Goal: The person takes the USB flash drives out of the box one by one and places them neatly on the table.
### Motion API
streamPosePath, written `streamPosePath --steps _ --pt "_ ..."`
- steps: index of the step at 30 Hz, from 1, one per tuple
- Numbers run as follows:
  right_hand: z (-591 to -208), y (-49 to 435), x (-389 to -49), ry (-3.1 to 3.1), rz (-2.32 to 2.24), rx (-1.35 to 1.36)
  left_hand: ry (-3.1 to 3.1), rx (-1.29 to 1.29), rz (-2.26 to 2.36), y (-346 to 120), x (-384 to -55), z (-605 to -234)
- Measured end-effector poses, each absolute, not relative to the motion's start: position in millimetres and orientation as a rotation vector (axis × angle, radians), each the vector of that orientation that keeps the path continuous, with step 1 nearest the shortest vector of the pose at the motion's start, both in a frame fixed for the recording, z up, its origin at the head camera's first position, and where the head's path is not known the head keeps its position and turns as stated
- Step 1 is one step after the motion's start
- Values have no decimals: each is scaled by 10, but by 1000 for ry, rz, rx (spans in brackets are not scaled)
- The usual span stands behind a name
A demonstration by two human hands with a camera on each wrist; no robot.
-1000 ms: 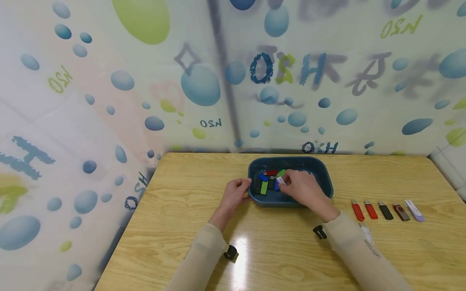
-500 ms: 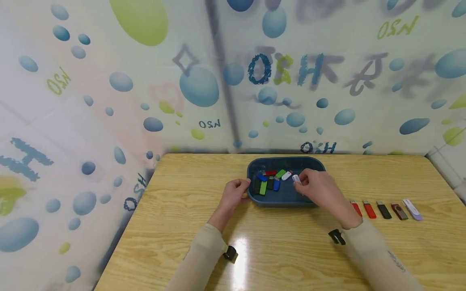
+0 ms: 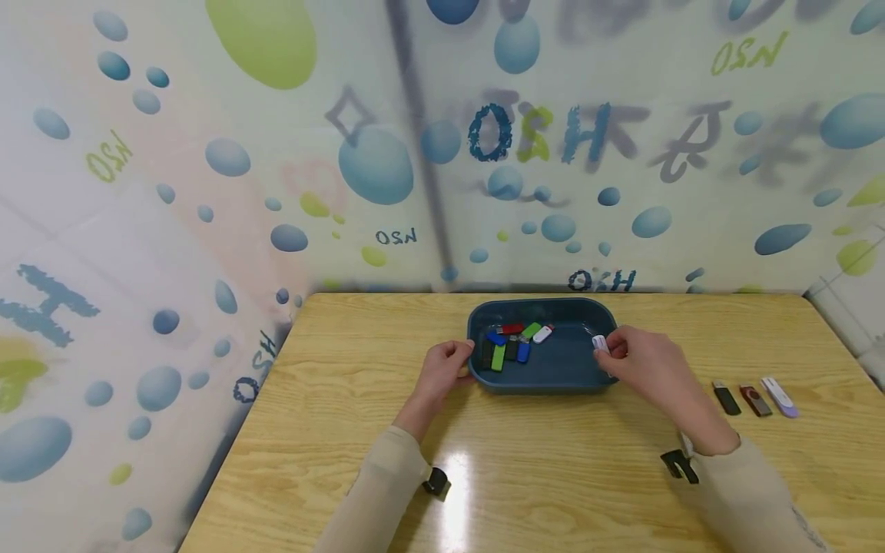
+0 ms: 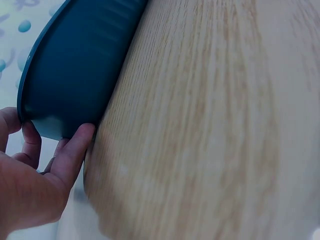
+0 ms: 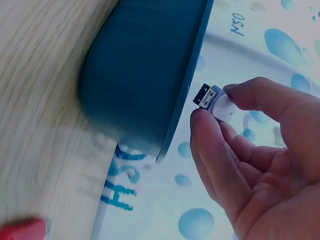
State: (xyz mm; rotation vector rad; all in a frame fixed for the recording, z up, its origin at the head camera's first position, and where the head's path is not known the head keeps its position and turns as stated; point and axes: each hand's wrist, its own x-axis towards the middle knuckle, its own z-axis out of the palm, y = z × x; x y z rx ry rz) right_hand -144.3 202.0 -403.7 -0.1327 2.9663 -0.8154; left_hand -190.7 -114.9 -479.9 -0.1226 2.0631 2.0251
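In the head view my left hand (image 3: 442, 372) grips the left end of a dark blue plastic bin (image 3: 563, 357). The left wrist view has that thumb and fingers at the rim and side of the bin (image 4: 75, 60). My right hand (image 3: 650, 369) pinches a white USB flash drive (image 3: 599, 343) above the bin's right rim. Its metal plug shows bare between thumb and fingers in the right wrist view, where the flash drive (image 5: 222, 107) is beside the rim. Several flash drives lie in the bin's left half, among them a green one (image 3: 498, 358) and a white one (image 3: 543, 334).
Right of the bin, a black flash drive (image 3: 726, 399), a brown swivel one (image 3: 755, 400) and a white-purple one (image 3: 780, 395) lie in a row on the wooden table (image 3: 332, 384). A red drive (image 5: 22, 230) shows in the right wrist view. A patterned wall stands behind.
My right hand has carried the white flash drive from the pile in the bin rightward to the right rim. The forearm now covers the red drives. My left hand stays at the bin.
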Motion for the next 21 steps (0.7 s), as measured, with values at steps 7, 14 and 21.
streamPosePath --steps 7,14,21 --pt "-4050 2246 -1326 2967 -811 -93 2069 -111 2020 -1159 -1905 -4804" --pt "-4088 2526 -1221 2970 -733 -41 2063 -113 2006 -1164 -1919 -4804" --pt "-4181 2785 -1097 2971 -710 14 2077 -118 1993 -1166 -1924 -4828"
